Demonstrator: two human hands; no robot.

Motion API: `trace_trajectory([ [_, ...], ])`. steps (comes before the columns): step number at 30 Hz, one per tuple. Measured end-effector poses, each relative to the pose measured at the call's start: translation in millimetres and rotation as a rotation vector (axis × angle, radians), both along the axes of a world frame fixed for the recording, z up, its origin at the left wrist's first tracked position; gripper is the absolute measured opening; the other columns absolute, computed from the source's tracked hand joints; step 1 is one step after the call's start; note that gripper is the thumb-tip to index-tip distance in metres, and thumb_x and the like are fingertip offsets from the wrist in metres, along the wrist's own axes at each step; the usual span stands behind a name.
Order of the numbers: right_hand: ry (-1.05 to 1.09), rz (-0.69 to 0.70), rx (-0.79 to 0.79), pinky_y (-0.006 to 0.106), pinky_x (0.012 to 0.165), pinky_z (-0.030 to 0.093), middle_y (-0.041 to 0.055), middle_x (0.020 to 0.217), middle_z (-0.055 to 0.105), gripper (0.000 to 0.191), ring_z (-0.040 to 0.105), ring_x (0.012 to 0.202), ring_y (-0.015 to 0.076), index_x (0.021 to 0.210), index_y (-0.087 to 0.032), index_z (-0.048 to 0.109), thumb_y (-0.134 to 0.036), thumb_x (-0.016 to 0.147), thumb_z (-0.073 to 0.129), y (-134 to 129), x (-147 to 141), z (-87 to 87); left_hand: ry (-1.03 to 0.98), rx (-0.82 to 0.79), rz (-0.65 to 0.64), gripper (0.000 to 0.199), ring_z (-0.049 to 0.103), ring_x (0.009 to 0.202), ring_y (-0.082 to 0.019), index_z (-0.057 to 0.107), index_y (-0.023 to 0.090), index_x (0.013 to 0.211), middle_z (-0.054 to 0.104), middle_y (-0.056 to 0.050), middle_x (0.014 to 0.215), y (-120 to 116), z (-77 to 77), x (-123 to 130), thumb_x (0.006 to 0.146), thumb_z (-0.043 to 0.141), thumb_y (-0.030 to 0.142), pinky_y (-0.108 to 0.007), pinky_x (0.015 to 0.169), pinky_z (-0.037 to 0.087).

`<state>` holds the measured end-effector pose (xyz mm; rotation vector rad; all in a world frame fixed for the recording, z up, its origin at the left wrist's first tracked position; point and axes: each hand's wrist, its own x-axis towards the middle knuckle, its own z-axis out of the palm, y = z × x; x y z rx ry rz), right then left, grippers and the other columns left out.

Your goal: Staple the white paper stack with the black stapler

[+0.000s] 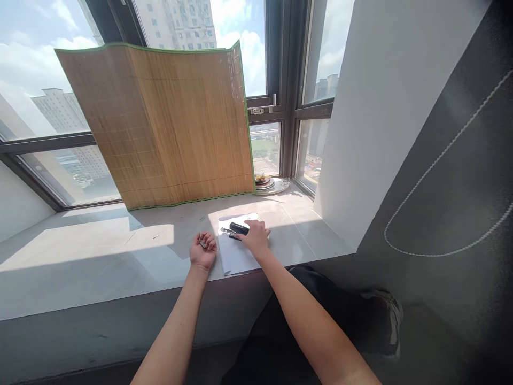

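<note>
The right hand has its fingers closed on one end of a black stapler over the white paper. Just left of the paper, the left hand is palm up, fingers curled; I cannot tell whether it pinches anything. Beyond the paper stand a bamboo mat and, farther right, stacked plates.
</note>
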<state>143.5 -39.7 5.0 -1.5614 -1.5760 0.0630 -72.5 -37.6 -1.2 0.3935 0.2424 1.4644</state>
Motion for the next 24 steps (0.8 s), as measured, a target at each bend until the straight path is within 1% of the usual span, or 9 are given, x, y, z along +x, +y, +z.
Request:
trace_trajectory([
  [2,-0.104,0.051,0.217,0.039,0.086,0.04,0.0141,0.115,0.072,0.03,0.058,0.107,0.0304,0.114,-0.023,0.075,-0.039,0.09,0.081,-6.3,-6.5,5.7,-0.025,0.005,0.027,0.04,0.061,0.062,-0.011,0.063,0.018,0.089,0.059,-0.002,0.072,-0.5,5.5,2.8,0.111,0.031,0.025,-0.021,0.057,0.052],
  [4,-0.253,0.233,0.351,0.04,0.088,0.039,0.0137,0.12,0.07,0.023,0.056,0.109,0.0284,0.12,-0.023,0.072,-0.034,0.1,0.069,-13.8,-15.9,11.4,0.002,-0.03,0.061,0.043,0.073,0.088,-0.017,0.067,0.017,0.1,0.072,-0.01,0.09,-0.7,9.2,5.1,0.112,0.029,0.031,-0.03,0.078,0.061],
  [7,-0.443,0.507,0.42,0.04,0.089,0.039,0.0097,0.122,0.071,0.024,0.057,0.106,0.0248,0.126,-0.027,0.07,-0.032,0.107,0.058,-22.7,-32.2,15.6,0.107,-0.039,0.012,0.046,0.071,0.119,-0.024,0.07,0.016,0.114,0.076,-0.016,0.118,-2.5,10.4,7.0,0.112,0.031,0.04,-0.04,0.1,0.059],
  [9,-0.497,0.575,0.416,0.039,0.09,0.039,0.0085,0.124,0.072,0.027,0.057,0.107,0.0238,0.132,-0.028,0.068,-0.028,0.109,0.055,-25.5,-40.8,16.0,0.191,-0.004,-0.047,0.045,0.068,0.128,-0.025,0.071,0.018,0.119,0.074,-0.015,0.127,-5.3,9.5,7.7,0.111,0.036,0.046,-0.041,0.106,0.057],
  [11,-0.511,0.59,0.406,0.038,0.09,0.039,0.0088,0.125,0.073,0.028,0.058,0.11,0.0235,0.133,-0.027,0.068,-0.026,0.108,0.054,-26.0,-45.5,15.8,0.261,0.028,-0.069,0.043,0.066,0.132,-0.026,0.072,0.022,0.12,0.074,-0.013,0.13,-8.5,8.6,8.6,0.11,0.04,0.048,-0.043,0.11,0.054],
  [13,-0.505,0.595,0.406,0.038,0.09,0.04,0.0095,0.124,0.073,0.024,0.058,0.112,0.0239,0.128,-0.025,0.07,-0.03,0.108,0.058,-25.4,-46.6,15.5,0.306,0.039,-0.063,0.041,0.066,0.132,-0.025,0.074,0.025,0.116,0.076,-0.01,0.128,-11.4,8.6,10.3,0.109,0.04,0.048,-0.044,0.111,0.054],
  [16,-0.464,0.579,0.402,0.038,0.089,0.039,0.0101,0.119,0.073,0.022,0.058,0.112,0.0248,0.114,-0.022,0.073,-0.039,0.106,0.062,-25.1,-46.5,14.2,0.373,0.033,-0.074,0.042,0.066,0.131,-0.025,0.075,0.025,0.115,0.076,-0.009,0.127,-14.8,10.5,14.3,0.11,0.039,0.046,-0.042,0.111,0.054],
  [18,-0.43,0.553,0.4,0.037,0.089,0.039,0.0097,0.113,0.073,0.021,0.057,0.111,0.0246,0.105,-0.021,0.074,-0.037,0.107,0.06,-25.8,-48.4,12.5,0.404,0.038,-0.09,0.043,0.065,0.133,-0.026,0.076,0.025,0.115,0.076,-0.01,0.128,-17.0,13.1,16.9,0.109,0.039,0.046,-0.042,0.111,0.054],
  [24,-0.243,0.506,0.441,0.037,0.092,0.043,0.0078,0.109,0.073,0.019,0.057,0.1,0.0222,0.11,-0.023,0.077,-0.026,0.104,0.06,-18.1,-43.5,11.5,0.238,0.056,-0.07,0.043,0.064,0.13,-0.027,0.075,0.022,0.107,0.072,-0.013,0.133,-16.1,17.0,14.3,0.106,0.043,0.051,-0.043,0.106,0.053],
])
